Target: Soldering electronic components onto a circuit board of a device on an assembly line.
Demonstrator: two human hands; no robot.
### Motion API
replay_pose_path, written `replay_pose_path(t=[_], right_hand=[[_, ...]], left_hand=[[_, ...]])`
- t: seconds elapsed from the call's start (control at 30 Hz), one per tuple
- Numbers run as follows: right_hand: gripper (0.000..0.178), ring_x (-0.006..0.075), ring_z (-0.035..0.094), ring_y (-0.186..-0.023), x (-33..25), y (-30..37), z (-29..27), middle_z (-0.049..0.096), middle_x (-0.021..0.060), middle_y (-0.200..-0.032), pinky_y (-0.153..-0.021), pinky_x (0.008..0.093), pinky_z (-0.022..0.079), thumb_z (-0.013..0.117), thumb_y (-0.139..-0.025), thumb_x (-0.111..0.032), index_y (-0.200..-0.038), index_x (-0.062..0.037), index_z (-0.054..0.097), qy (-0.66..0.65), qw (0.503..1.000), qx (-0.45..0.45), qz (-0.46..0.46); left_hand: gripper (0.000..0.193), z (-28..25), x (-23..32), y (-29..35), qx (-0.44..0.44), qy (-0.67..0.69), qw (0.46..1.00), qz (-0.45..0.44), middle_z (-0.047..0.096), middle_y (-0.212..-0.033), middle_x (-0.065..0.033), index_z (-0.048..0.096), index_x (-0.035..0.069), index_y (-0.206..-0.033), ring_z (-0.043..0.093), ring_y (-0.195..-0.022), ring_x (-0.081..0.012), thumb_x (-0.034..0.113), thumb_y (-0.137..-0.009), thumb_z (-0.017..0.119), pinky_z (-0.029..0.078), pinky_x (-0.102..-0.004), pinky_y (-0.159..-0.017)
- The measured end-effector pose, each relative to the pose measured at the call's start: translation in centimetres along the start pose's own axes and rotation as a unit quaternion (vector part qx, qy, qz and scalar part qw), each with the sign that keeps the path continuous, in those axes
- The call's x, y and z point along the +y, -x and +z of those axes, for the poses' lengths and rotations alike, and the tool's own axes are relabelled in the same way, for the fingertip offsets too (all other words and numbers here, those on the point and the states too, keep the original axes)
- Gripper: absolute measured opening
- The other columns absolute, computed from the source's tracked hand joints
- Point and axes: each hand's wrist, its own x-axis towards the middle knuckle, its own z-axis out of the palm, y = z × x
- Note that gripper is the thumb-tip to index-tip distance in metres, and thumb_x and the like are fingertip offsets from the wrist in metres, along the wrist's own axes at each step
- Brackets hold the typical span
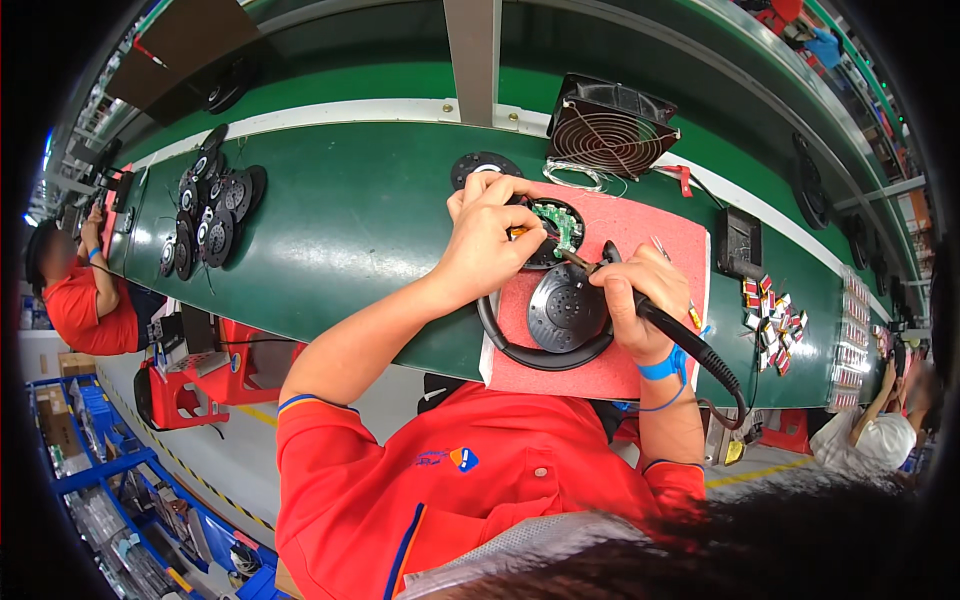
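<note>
A pair of black headphones lies on a pink foam mat (545, 382). One round ear cup (568, 308) faces up near me, and the curved headband (520, 350) bends around it. The far cup is opened, showing a green circuit board (562, 222). My right hand (645, 293), with a blue strap at the wrist, grips a soldering iron (685, 338) whose tip points at the board's near edge. Over the board's left side, my left hand (492, 225) has its fingers pinched together; whatever is between them is too small or hidden to name.
A black fan (612, 135) stands behind the mat, a loop of pale wire (575, 177) before it. Several black discs (215, 205) are heaped at the left of the green table. To the right are a black tray (740, 240) and a pile of small battery packs (772, 322). Co-workers sit at both ends.
</note>
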Motion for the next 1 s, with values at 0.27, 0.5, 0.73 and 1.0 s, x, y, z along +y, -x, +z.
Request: replay_pose_path(t=[0.27, 0.5, 0.73, 1.0], right_hand=[[0.020, 0.0175, 0.045, -0.050, -0.08, -0.02, -0.49, 0.057, 0.0064, -0.058, -0.048, 0.0302, 0.034, 0.058, -0.086, -0.014, -0.071, -0.0031, 0.064, -0.002, 1.000, 0.018, 0.001], [0.016, 0.0173, 0.045, -0.050, 0.09, 0.09, -0.40, 0.057, 0.0061, -0.057, -0.048, 0.0301, 0.034, 0.059, -0.085, -0.011, -0.072, -0.0024, 0.065, -0.003, 1.000, 0.018, 0.005], [0.016, 0.0169, 0.045, -0.050, 0.25, 0.14, -0.20, 0.055, 0.0052, -0.055, -0.049, 0.0301, 0.034, 0.060, -0.084, -0.009, -0.071, -0.0019, 0.065, -0.004, 1.000, 0.011, 0.011], [0.016, 0.0168, 0.044, -0.050, 0.25, 0.06, 0.03, 0.056, 0.0057, -0.056, -0.049, 0.0299, 0.034, 0.060, -0.085, -0.009, -0.071, -0.0015, 0.064, -0.010, 1.000, 0.017, 0.016]], left_hand=[[0.006, -0.18, 0.15, -0.13, 0.000, -0.013, 1.000, 0.018, 0.062, -0.111, 0.0002, 0.068, 0.008, -0.072, 0.044, -0.112, -0.0263, 0.013, -0.072, 0.071, 0.028, -0.0426, -0.099], [0.006, -0.57, 0.31, -0.28, -0.009, -0.036, 0.998, 0.047, 0.061, -0.109, -0.0003, 0.069, 0.008, -0.074, 0.044, -0.113, -0.0268, 0.013, -0.071, 0.072, 0.029, -0.0429, -0.098], [0.006, -0.52, 0.26, -0.22, -0.008, -0.052, 0.997, 0.057, 0.061, -0.110, -0.0002, 0.070, 0.009, -0.075, 0.044, -0.114, -0.0267, 0.014, -0.072, 0.072, 0.028, -0.0440, -0.098], [0.007, -0.86, 0.13, -0.44, -0.027, -0.049, 0.997, 0.059, 0.061, -0.111, -0.0007, 0.070, 0.009, -0.076, 0.045, -0.114, -0.0263, 0.015, -0.072, 0.072, 0.028, -0.0441, -0.098]])
